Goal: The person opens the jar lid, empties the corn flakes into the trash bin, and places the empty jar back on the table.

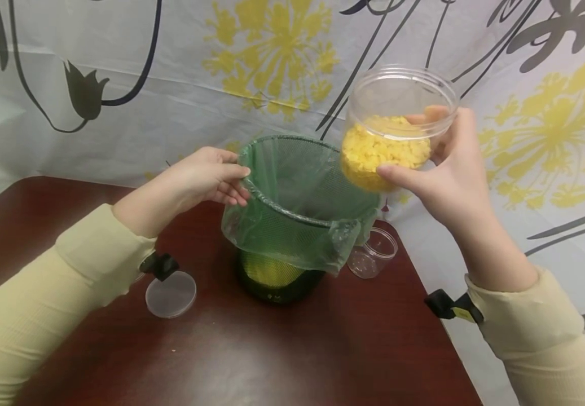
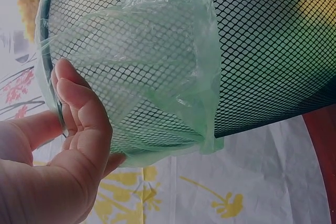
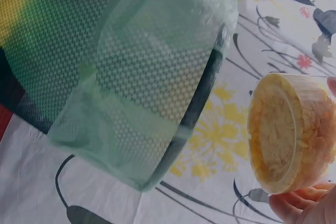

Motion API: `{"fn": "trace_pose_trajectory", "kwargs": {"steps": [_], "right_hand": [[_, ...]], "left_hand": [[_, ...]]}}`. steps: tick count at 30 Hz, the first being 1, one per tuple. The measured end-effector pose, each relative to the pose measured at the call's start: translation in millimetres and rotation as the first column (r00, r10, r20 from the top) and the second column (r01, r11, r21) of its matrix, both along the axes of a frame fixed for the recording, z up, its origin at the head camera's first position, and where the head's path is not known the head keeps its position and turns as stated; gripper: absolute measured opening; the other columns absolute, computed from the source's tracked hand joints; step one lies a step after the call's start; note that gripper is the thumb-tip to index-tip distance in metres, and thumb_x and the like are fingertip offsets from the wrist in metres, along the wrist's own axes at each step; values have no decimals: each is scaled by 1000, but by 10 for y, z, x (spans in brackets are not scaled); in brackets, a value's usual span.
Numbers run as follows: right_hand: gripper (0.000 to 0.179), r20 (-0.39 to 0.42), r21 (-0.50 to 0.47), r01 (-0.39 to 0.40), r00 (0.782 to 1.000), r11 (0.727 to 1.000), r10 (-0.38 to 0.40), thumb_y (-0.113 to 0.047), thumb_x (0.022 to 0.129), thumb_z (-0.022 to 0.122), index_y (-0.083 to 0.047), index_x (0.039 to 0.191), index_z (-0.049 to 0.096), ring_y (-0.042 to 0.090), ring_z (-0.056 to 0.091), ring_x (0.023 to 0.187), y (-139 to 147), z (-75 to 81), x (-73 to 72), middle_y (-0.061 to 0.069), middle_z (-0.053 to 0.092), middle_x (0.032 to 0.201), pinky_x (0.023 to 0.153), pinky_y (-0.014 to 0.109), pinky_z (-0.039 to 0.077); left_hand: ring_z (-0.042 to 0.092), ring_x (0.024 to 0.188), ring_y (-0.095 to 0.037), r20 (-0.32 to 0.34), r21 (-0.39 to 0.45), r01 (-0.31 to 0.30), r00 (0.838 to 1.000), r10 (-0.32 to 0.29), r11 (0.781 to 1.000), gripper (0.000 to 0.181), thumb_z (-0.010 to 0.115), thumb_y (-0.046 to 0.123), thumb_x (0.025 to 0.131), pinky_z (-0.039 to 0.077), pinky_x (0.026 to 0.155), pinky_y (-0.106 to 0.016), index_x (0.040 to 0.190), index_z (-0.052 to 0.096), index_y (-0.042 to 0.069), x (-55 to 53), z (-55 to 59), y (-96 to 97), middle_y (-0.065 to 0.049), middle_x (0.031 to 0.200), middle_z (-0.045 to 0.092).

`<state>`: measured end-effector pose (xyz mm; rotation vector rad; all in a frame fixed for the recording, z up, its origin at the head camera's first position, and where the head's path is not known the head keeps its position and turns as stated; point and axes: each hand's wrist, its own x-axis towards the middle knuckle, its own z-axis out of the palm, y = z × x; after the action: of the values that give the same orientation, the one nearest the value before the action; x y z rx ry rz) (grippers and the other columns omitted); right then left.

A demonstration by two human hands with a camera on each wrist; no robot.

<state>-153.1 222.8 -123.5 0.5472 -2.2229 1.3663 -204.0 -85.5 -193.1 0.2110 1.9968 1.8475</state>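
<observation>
A dark mesh wastebasket (image 1: 272, 290) stands on the table, lined with a green plastic bag (image 1: 292, 239) folded over its rim. At the rim's left side my left hand (image 1: 203, 176) pinches the lined edge between thumb and fingers; the left wrist view shows this hand (image 2: 79, 153) up close at the rim. My right hand (image 1: 457, 175) grips a clear plastic jar (image 1: 378, 158) partly filled with yellow flakes. It is held lidless and tilted, above the wastebasket's right side. In the right wrist view the jar (image 3: 278, 135) shows its base, apart from the bag.
A second clear jar (image 1: 368, 262) stands behind the wastebasket's right side, near the table edge. A round clear lid (image 1: 170, 296) lies on the dark red table (image 1: 251, 361) at left. A flower-patterned cloth (image 1: 170, 73) hangs behind.
</observation>
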Motion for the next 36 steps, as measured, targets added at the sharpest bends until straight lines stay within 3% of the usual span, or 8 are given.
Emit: {"fn": "trace_pose_trajectory", "kwargs": {"steps": [6, 22, 30, 36], "right_hand": [[80, -5, 119, 101, 995, 988, -101, 3, 65, 84, -13, 128, 37, 22, 53, 108, 43, 35, -120, 6, 53, 127, 90, 28, 40], [77, -25, 219, 177, 984, 959, -176, -3, 64, 87, -19, 120, 36, 19, 50, 114, 168, 155, -286, 2, 50, 131, 92, 24, 39], [84, -113, 312, 232, 972, 921, -207, -10, 61, 90, -17, 127, 38, 12, 47, 120, 185, 178, -311, 4, 49, 130, 103, 23, 33], [92, -150, 368, 287, 957, 885, -248, -19, 58, 93, -21, 132, 37, 16, 50, 116, 205, 176, -338, -2, 49, 118, 90, 20, 37]], "left_hand": [[67, 71, -19, -4, -11, 7, 1000, -7, 1000, 71, 47, 12, 102, 54, 66, -27, 150, -3, -4, 1, 5, -7, -12, 78, 64], [67, 68, -19, -3, 1, 11, 1000, -11, 1000, 71, 46, 10, 101, 54, 65, -27, 149, -3, -6, 1, 2, -1, -13, 77, 64], [67, 69, -19, -4, -3, 10, 1000, -10, 1000, 71, 46, 10, 101, 55, 66, -27, 150, -3, -6, 2, 1, -2, -13, 77, 64], [67, 70, -19, -9, -6, 7, 1000, -7, 1000, 71, 47, 11, 101, 55, 67, -28, 150, -3, -6, 2, -6, 3, -12, 78, 64]]}}
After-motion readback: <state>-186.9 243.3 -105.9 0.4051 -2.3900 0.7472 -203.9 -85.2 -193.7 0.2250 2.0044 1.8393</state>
